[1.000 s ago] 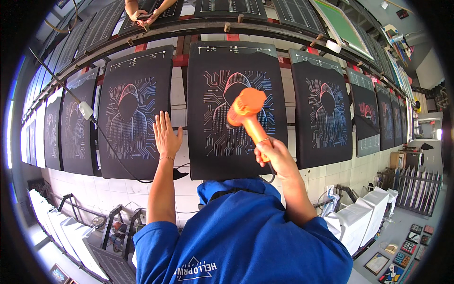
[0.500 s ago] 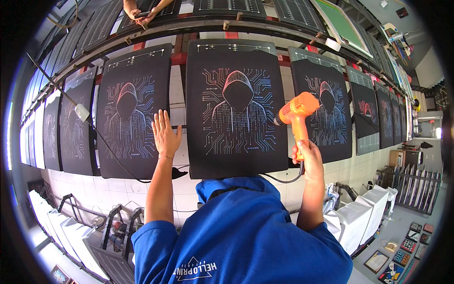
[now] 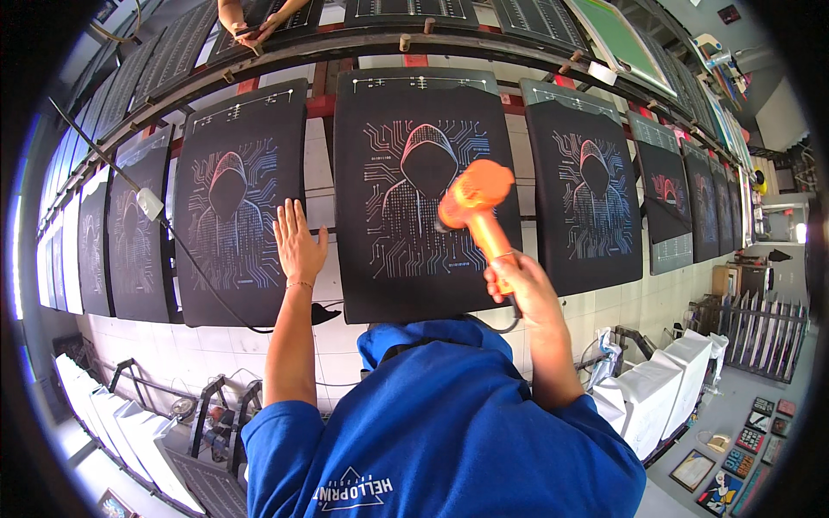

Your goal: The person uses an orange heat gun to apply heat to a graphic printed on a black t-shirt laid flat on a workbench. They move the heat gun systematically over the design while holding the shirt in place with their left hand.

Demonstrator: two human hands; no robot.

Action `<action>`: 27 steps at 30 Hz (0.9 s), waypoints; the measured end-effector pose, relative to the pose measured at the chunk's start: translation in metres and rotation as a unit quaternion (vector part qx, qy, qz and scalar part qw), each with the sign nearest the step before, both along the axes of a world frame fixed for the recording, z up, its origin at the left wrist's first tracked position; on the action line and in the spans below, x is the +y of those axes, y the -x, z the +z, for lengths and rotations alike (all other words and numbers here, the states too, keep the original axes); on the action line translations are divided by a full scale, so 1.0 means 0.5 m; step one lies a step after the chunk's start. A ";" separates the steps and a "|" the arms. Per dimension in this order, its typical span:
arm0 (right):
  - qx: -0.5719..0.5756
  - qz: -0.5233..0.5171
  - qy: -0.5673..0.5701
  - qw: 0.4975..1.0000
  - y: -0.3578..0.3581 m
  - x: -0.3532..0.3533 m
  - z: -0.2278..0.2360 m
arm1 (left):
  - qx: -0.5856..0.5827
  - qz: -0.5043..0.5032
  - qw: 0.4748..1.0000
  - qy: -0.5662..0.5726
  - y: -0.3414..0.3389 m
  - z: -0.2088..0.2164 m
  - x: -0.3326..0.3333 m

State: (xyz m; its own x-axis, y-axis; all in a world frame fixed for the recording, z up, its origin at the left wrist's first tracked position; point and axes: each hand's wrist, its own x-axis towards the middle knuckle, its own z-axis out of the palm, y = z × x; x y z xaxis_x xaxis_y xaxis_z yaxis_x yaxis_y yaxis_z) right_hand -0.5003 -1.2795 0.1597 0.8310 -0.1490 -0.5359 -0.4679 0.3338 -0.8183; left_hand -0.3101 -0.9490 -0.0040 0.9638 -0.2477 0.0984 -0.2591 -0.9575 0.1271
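An orange heat gun (image 3: 480, 211) is gripped by its handle in my right hand (image 3: 522, 283). It hovers over the lower right of the printed hooded figure on the middle black T-shirt (image 3: 380, 298), its dark nozzle facing left and down. That shirt lies flat on a board. My left hand (image 3: 300, 242), fingers stretched out, rests on the right edge of the neighbouring black T-shirt (image 3: 203, 293), which bears the same print. A third such T-shirt (image 3: 596, 246) lies on the board to the right. The heat gun hides part of the middle print.
A black cable with a grey connector (image 3: 149, 205) hangs across the left boards. Beyond the rail (image 3: 345, 41), a person's hands (image 3: 252, 34) hold a dark object I cannot make out. A green screen frame (image 3: 617, 39) stands at the far right. White covered panels (image 3: 652, 384) are behind on the right.
My right hand has swung the heat gun leftward, from the gap beside the middle T-shirt to over its print. My left hand has stayed nearly in place.
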 end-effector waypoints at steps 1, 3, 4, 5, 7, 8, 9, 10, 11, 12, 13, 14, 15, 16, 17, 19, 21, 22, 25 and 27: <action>0.005 -0.027 0.017 0.999 0.014 -0.018 -0.001 | 0.000 0.003 1.000 -0.004 0.001 0.001 0.000; 0.014 -0.075 0.046 0.996 0.044 -0.053 -0.002 | 0.001 0.004 1.000 -0.007 0.001 0.001 -0.002; 0.017 -0.094 0.058 0.994 0.055 -0.068 -0.001 | 0.002 0.004 1.000 -0.007 0.002 0.002 -0.003; 0.022 -0.113 0.069 0.991 0.063 -0.074 0.007 | 0.003 0.004 1.000 -0.008 0.002 0.002 -0.003; 0.022 -0.129 0.081 0.988 0.071 -0.083 0.008 | 0.003 0.003 1.000 -0.004 0.002 0.001 -0.003; 0.021 -0.130 0.079 0.988 0.072 -0.083 0.008 | 0.002 0.001 1.000 -0.003 0.000 0.002 -0.003; 0.020 -0.118 0.071 0.990 0.069 -0.077 0.008 | 0.001 0.001 1.000 0.001 0.000 0.000 -0.002; 0.020 -0.106 0.063 0.992 0.062 -0.065 0.008 | -0.001 0.001 1.000 0.005 0.000 -0.003 -0.001; 0.020 -0.094 0.055 0.994 0.054 -0.050 0.009 | -0.003 0.001 1.000 0.009 0.000 -0.005 -0.001; 0.016 -0.069 0.043 0.997 0.044 -0.030 0.011 | -0.004 0.001 1.000 0.006 0.000 -0.004 -0.001; 0.012 -0.046 0.026 0.999 0.034 -0.010 0.007 | -0.004 0.002 1.000 0.003 0.000 -0.003 -0.002; 0.008 -0.022 0.010 1.000 0.022 0.011 0.005 | -0.004 0.003 1.000 0.001 0.001 -0.002 -0.002; 0.007 0.007 0.004 1.000 0.011 0.029 0.003 | -0.005 0.002 1.000 -0.003 0.000 -0.002 -0.002; 0.005 0.036 -0.001 0.999 0.000 0.046 0.004 | -0.006 0.001 1.000 -0.007 -0.001 -0.002 -0.002; 0.015 0.048 -0.011 0.999 -0.010 0.062 0.007 | -0.007 0.001 1.000 -0.011 -0.002 -0.002 -0.002; -0.006 0.063 -0.016 0.998 -0.014 0.074 0.010 | -0.008 -0.002 1.000 -0.008 -0.003 -0.001 -0.003; -0.005 0.058 -0.014 0.998 -0.011 0.068 0.010 | -0.006 0.000 1.000 -0.008 -0.001 0.001 -0.002; -0.002 0.045 -0.009 0.999 -0.003 0.056 0.011 | -0.005 0.001 1.000 -0.010 -0.001 0.003 -0.002; 0.008 -0.020 0.022 1.000 0.031 0.003 0.007 | -0.005 0.002 1.000 -0.010 -0.001 -0.003 -0.001; 0.018 -0.069 0.051 0.996 0.059 -0.035 0.006 | -0.007 0.002 1.000 -0.009 0.000 -0.005 0.000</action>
